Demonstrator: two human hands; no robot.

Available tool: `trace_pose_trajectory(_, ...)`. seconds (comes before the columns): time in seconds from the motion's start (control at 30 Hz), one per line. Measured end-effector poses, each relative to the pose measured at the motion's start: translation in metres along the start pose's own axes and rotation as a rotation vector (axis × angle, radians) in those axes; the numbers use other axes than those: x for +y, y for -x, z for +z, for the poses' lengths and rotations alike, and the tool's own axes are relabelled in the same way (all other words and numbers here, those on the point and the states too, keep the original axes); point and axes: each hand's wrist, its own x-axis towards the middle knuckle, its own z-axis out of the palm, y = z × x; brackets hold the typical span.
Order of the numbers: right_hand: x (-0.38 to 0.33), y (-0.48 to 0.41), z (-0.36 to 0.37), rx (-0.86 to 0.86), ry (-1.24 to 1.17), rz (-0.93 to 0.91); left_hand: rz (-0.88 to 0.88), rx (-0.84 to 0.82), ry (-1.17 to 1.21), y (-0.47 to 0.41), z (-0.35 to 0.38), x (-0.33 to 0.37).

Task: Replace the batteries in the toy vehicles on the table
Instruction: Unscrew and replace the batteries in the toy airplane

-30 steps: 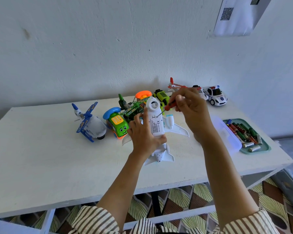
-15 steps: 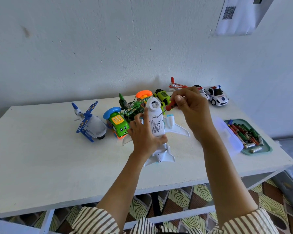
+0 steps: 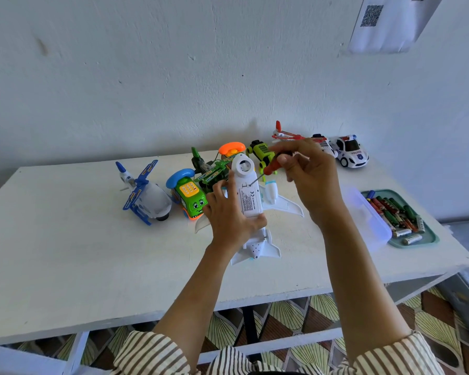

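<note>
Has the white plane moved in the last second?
No. The white plane stays belly-up in the left hand, nose still just below the orange toy phone; right hand still holds the screwdriver to it.

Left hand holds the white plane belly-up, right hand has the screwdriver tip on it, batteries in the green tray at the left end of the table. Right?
Not quite. The head view shows the green tray of batteries at the right end of the table. The rest stands: the left hand holds the white plane belly-up and the right hand has the screwdriver tip on it.
</note>
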Motion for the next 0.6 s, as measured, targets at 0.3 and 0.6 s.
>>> trace_pose_trajectory(0.3, -0.0008, 0.0026, -0.0011, 0.02, 0.035, -0.012, 0.015, -0.005, -0.024, 0.0015, -0.0002, 0.0008)
trace_pose_trajectory(0.6, -0.0047, 0.0049, -0.007, 0.047, -0.09, 0.061, 0.007, -0.004, -0.028, 0.0009, -0.0016, 0.001)
